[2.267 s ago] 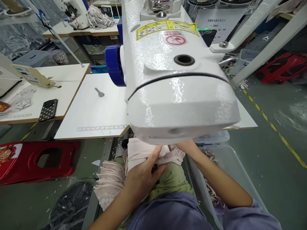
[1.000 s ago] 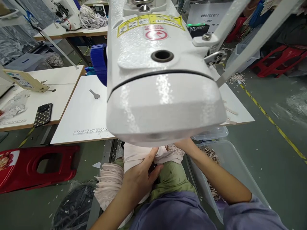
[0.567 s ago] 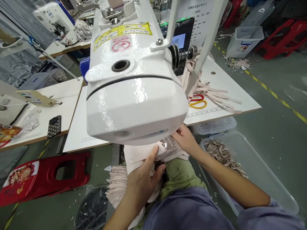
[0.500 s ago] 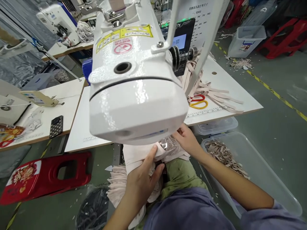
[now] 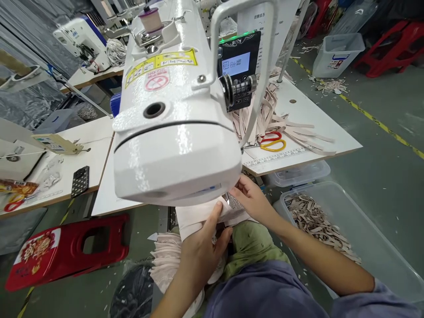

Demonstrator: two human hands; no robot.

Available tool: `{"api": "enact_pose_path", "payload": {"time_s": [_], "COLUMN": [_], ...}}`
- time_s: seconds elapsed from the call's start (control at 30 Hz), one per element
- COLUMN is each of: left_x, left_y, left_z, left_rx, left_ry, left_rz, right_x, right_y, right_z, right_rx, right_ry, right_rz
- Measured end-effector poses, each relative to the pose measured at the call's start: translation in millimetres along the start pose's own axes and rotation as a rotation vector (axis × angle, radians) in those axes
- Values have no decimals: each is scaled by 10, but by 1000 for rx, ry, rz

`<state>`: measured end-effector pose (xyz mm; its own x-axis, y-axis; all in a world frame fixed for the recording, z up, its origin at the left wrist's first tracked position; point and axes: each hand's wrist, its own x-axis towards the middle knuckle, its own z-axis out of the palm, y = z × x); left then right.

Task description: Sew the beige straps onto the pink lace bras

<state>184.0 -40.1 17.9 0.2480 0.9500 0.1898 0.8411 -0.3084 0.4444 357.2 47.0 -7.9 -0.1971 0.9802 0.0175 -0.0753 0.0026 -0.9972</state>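
Note:
A white sewing machine head (image 5: 172, 132) fills the middle of the view and hides its needle. Under its front end lies pale pink fabric (image 5: 195, 216) with a lace part. My left hand (image 5: 202, 251) grips the pink fabric from below, thumb and fingers pinched on its fold. My right hand (image 5: 251, 201) rests on the lace part just under the machine's right side, fingers curled onto the cloth. More pink lace pieces (image 5: 165, 265) hang by my lap.
The white table (image 5: 311, 128) carries red and yellow scissors (image 5: 273, 141) and pink strips (image 5: 291, 128). A clear bin (image 5: 364, 238) of pink offcuts stands on the right. At the left are a red stool (image 5: 66, 251), a phone (image 5: 80, 180) and another table.
The view has swung so the machine sits further left and its screen, the scissors and the strips show. Both hands stay on the pink fabric under the machine.

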Motion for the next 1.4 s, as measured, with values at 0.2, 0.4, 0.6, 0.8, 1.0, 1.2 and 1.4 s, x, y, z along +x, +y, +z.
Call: {"api": "enact_pose_path", "payload": {"time_s": [0.2,0.4,0.6,0.8,1.0,1.2,1.4], "left_x": [-6,-108,-112,-358,-542,-199,39], "left_y": [-2,-60,-156,51,426,287,167], "left_z": [5,97,122,443,452,-35,-145], "left_rx": [-2,24,-14,3,-405,-455,-254], "left_ry": [-3,101,70,4,-203,-40,-164], "left_rz": [4,-71,-105,-38,-86,16,371], "right_x": [-21,-17,-28,-317,-654,-734,-746], "right_y": [1,-43,-114,-64,13,-173,-267], "right_z": [41,95,132,102,-110,-223,-251], "right_rx": [-23,-41,-90,-258,-102,-208,-485], "right_ry": [20,62,92,62,-13,-162,-403], "right_rz": [18,29,14,-19,47,25,-187]}}
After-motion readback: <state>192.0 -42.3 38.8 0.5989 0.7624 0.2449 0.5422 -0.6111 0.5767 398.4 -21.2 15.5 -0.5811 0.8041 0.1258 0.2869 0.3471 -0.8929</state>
